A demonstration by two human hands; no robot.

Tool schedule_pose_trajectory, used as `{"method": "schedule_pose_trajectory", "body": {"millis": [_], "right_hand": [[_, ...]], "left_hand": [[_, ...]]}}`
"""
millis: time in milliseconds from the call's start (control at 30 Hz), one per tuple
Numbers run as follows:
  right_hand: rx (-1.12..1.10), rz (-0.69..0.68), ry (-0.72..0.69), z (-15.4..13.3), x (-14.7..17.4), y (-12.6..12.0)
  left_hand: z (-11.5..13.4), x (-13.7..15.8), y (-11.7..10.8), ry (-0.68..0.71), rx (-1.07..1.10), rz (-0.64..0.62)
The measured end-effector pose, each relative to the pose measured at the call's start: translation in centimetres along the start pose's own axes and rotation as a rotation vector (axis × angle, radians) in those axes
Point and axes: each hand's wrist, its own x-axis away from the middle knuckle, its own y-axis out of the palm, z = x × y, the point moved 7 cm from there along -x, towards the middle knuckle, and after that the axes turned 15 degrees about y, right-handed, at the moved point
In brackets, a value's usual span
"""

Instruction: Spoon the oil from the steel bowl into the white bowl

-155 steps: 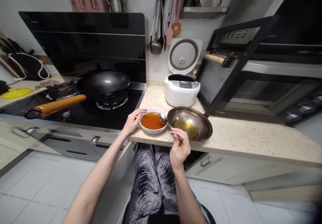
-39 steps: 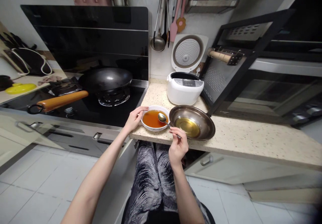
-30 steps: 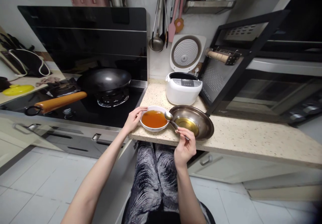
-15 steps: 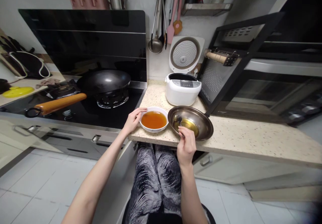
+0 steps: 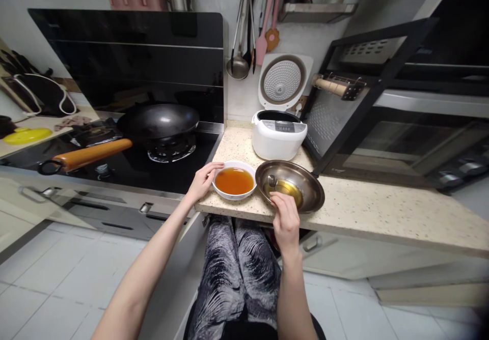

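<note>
A white bowl (image 5: 234, 196) of clear orange-brown liquid (image 5: 234, 180) stands at the counter's front edge. My left hand (image 5: 201, 181) holds its left rim, fingertips over the edge. Touching or nearly touching it on the right is a wide stainless steel bowl (image 5: 312, 183) with some yellow, oil-like liquid (image 5: 289, 191) in the bottom. In my right hand (image 5: 286, 220), the fingers pinch a small metal spoon (image 5: 272, 180), its head inside the steel bowl. Most of the spoon's handle is hidden by my fingers.
Behind the bowls stands a white rice cooker (image 5: 278, 141), lid raised. A black wok (image 5: 158, 121) with a wooden handle (image 5: 91, 154) sits on the stove at left. A black rack (image 5: 324, 111) and an oven (image 5: 405, 141) stand at right. Tongs (image 5: 241, 24) and a ladle (image 5: 237, 67) hang behind.
The spoon's head has shifted slightly within the steel bowl and now shows more clearly. My right hand has moved a little. My left hand stays on the white bowl's rim.
</note>
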Motion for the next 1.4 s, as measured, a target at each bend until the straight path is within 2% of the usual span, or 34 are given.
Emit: {"method": "schedule_pose_trajectory", "body": {"millis": [200,300,733,1400], "right_hand": [[-0.129,0.2,0.018,-0.7,0.6,-0.5],[-0.207,0.237,0.046,-1.0,0.9,-0.2],[-0.285,0.047,0.105,-1.5,1.3,3.5],[-0.289,0.0,0.113,-1.6,0.9,4.9]], "left_hand": [[-0.1,0.0,0.0,0.002,-0.002,0.004],[0.1,-0.1,0.0,0.007,0.001,0.004],[0.3,-0.2,0.0,0.001,0.009,-0.001],[0.4,-0.2,0.0,0.012,0.016,0.003]]}}
